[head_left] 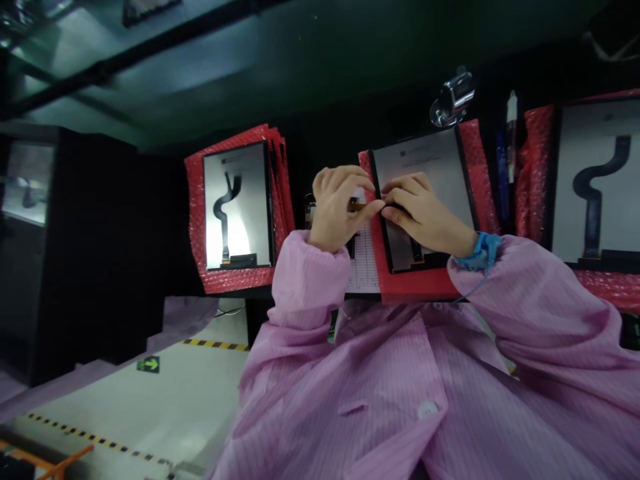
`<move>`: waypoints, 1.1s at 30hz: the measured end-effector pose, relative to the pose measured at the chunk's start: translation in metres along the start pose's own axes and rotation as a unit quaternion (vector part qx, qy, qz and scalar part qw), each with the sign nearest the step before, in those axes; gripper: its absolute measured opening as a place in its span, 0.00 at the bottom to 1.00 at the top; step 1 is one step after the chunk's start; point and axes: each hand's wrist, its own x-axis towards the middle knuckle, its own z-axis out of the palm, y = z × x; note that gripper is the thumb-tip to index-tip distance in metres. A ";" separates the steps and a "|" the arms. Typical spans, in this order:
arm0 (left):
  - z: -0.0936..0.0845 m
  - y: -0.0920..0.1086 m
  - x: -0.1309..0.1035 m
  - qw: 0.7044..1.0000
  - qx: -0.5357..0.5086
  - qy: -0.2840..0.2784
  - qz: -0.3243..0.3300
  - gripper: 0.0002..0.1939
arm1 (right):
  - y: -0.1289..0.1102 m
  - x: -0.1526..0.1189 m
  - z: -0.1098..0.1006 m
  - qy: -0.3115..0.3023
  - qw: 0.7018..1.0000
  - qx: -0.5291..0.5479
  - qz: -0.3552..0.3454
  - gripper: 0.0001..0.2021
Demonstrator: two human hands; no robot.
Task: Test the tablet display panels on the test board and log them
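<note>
A silver display panel [443,157] with a black edge lies on a red bubble-wrap sheet [417,285] in front of me. Over the panel's left edge, my left hand [341,203] pinches a small brown and black piece, its thumb close to the other hand. My right hand [423,207] rests over the panel, fingertips closed on the dark end of that piece, likely the panel's flex cable. The exact join between the fingertips is hidden. A blue wrist strap [481,251] circles my right wrist. Below my right hand, part of a black cable [417,250] shows.
Another panel [245,200] lies on stacked red bubble wrap to the left, and a third [613,193] at the right. A printed sheet [363,267] lies under my left hand. A shiny metal object [455,95], a white-capped pen [511,127] and a blue pen [502,173] sit nearby.
</note>
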 end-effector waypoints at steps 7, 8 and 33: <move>0.010 0.030 -0.094 0.967 0.171 0.155 -0.105 0.11 | -0.006 -0.007 -0.007 0.106 0.993 -0.020 0.052 0.20; 0.016 0.032 -0.105 0.967 0.197 0.128 -0.102 0.14 | -0.006 -0.008 -0.008 0.119 0.991 -0.030 0.056 0.19; 0.058 0.077 -0.107 0.995 0.096 0.003 -0.042 0.23 | -0.036 -0.113 -0.010 0.186 0.927 -0.124 0.302 0.29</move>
